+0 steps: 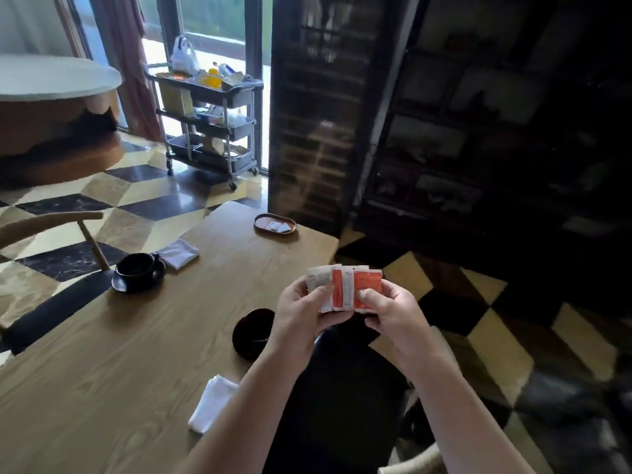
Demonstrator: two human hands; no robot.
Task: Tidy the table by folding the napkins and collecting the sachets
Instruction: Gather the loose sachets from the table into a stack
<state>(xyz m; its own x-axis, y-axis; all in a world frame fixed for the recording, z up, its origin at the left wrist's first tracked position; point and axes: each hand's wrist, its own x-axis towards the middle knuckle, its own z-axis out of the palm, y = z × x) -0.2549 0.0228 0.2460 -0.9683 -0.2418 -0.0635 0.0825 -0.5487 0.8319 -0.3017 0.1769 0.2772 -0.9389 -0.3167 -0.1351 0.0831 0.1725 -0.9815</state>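
A fan of sachets (345, 289) is held up over the near right edge of the wooden table (113, 354), and both hands are on it. The left hand (301, 316) grips the fan's left side, fingers curled underneath and thumb pressed on the front; the right hand (390, 313) pinches the right side, thumb laid on the outermost red packet. About four packets can be counted in the fan: two with red faces, one pale printed one at the left, and a white one between the reds. An exact count cannot be given, as the packets overlap.

Beyond the fan, at the table's far corner, one oval wooden tray (275, 223) is seen, with two small white sachets (278, 227) lying inside it.

Two folded white napkins are counted on the table. The far napkin (178, 253) lies at the left edge, just beside one black cup (136, 266) standing on its black saucer (136, 280). The near napkin (212, 403) lies at the table's near edge, partly covered by the left forearm. One second dark cup (253, 333) sits near the table's right edge, just left of the left wrist.

Past the table, one wheeled cart (208, 124) with three tiers is parked by the window.
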